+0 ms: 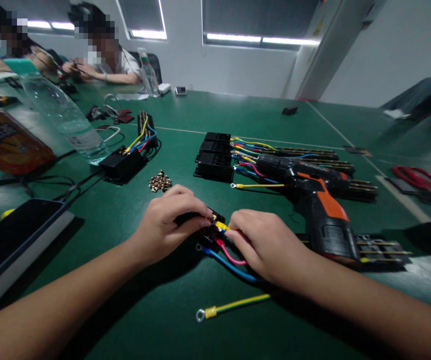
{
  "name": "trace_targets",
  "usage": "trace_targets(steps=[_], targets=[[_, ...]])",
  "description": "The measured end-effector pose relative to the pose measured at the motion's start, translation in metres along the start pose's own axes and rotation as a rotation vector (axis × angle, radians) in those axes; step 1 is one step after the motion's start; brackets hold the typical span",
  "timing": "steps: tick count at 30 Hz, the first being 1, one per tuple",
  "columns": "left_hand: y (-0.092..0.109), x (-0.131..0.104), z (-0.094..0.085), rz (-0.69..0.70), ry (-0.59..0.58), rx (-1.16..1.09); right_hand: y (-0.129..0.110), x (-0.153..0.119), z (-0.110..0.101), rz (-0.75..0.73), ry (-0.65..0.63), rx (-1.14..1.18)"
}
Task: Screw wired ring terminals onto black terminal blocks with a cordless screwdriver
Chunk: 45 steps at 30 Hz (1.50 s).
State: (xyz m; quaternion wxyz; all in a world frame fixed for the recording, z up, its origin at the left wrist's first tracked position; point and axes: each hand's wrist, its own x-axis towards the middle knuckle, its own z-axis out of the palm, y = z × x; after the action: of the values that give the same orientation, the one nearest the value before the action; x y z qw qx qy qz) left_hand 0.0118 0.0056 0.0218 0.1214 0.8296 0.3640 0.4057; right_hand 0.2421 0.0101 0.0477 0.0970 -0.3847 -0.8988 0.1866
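A black terminal block (209,240) lies on the green table, partly hidden behind my hands. My left hand (173,222) is at its upper left, thumb and fingers pinched over a small part, likely a screw, too small to tell. My right hand (262,240) pinches the yellow sleeve of a wire lug (222,226) at the block's right side. A red wire (232,256) runs out of the block beneath that hand. Nearer to me are a blue wire (230,265) with a loose ring lug and a yellow-green wire (241,303) with another.
A pile of screws (160,181) is beyond my left hand. Wired black blocks (215,162) and an orange-black drill (322,207) stand right. At left are a phone (16,240), a bottle (65,117) and another wired block (121,164). People sit across the table.
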Motion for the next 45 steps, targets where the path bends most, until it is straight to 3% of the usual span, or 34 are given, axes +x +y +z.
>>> trace_targets(steps=[21, 33, 45], targets=[[0.0003, 0.0055, -0.0032, 0.121, -0.079, 0.030, 0.0060, 0.0002, 0.0053, -0.028, 0.065, 0.081], [0.0035, 0.0043, -0.0047, -0.058, -0.082, 0.019, 0.0048, -0.0040, 0.0053, -0.013, 0.068, 0.077], [0.0036, 0.0034, -0.0045, -0.073, -0.069, 0.010, 0.0038, -0.0018, 0.0035, -0.006, 0.068, 0.073]])
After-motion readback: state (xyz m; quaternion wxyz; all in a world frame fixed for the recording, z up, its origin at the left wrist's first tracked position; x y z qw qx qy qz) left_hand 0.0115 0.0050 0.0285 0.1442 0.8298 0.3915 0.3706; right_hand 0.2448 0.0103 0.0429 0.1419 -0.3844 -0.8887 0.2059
